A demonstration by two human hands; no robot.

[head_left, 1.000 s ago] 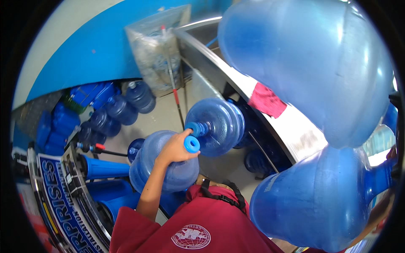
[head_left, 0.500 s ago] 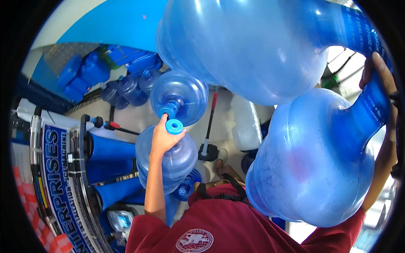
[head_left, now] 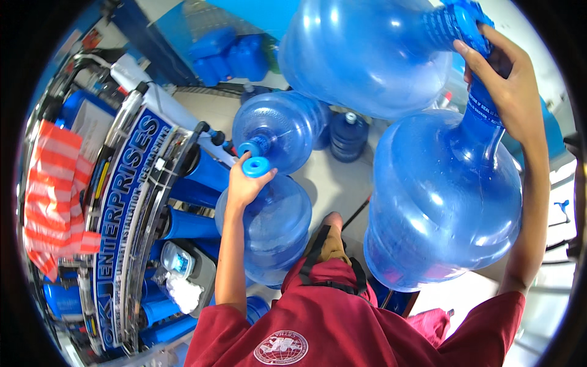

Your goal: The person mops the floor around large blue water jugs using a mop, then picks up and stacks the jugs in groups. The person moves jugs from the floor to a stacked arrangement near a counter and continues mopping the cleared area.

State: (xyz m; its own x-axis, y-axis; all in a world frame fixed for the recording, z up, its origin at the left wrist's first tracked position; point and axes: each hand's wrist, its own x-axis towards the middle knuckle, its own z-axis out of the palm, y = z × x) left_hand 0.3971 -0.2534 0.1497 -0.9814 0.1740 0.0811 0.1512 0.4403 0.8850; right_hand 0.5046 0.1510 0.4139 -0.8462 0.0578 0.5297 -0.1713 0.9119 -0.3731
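Observation:
My left hand [head_left: 247, 183] is closed round the capped necks of two large blue translucent water jugs. One jug [head_left: 284, 122] hangs on the far side of the hand, the other [head_left: 269, 229] on the near side, partly behind my forearm. At upper right my right hand [head_left: 513, 92] is wrapped round the necks of two more big blue water jugs. The farther jug [head_left: 367, 55] lies tilted, its neck toward the right. Below it the nearer jug [head_left: 440, 202] leans with its neck up into my fingers. Each pair of necks is bunched together.
A metal rack [head_left: 131, 226] with a lettered panel and blue cylinders stands at left, a red-and-white striped cloth [head_left: 55, 189] beside it. A capped dark blue jug [head_left: 349, 137] stands on the floor ahead. Blue containers [head_left: 229, 58] sit farther back, and a plastic tub [head_left: 177, 260] is at lower left.
The view has turned, so the rack and striped cloth show more fully. My right hand and its jugs have come farther into view. Both hands keep their hold on the jugs.

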